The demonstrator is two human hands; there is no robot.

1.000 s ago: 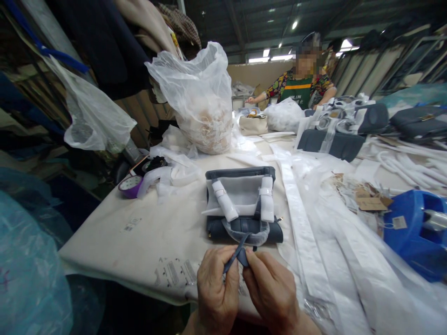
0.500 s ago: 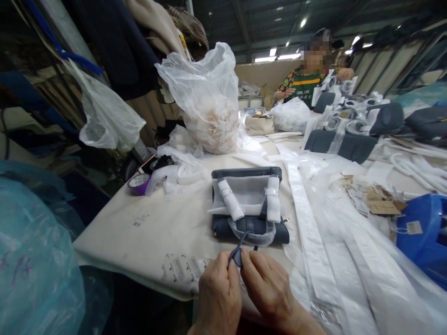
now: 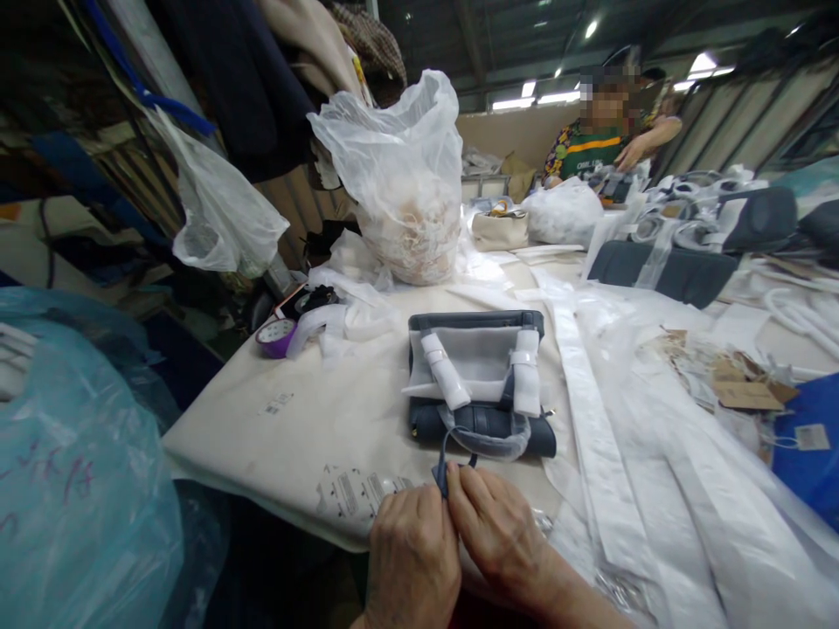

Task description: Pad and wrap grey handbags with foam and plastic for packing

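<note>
A dark blue handbag [image 3: 485, 423] lies on the pale-covered table, with white foam over its middle and white wraps [image 3: 446, 371] around its handle ends. Clear film covers the curved handle. From the handle a dark strap [image 3: 443, 467] runs down to the table's front edge, where both hands meet. My left hand [image 3: 414, 550] is closed on the strap, its back facing up. Right beside it, my right hand [image 3: 491, 524] pinches the same strap between thumb and fingers. The part of the strap between the fingers is hidden.
Purple tape roll [image 3: 275, 337] lies at the table's left side. A full clear plastic bag [image 3: 410, 201] stands behind the handbag. White foam strips [image 3: 590, 419] and a blue container [image 3: 813, 445] are on the right. Another person [image 3: 593, 148] works at the far side among more dark bags [image 3: 662, 269].
The whole view has shifted, so the table's things appear slightly further right. My left hand has turned, its knuckles now more on top. The far person's arm has come down.
</note>
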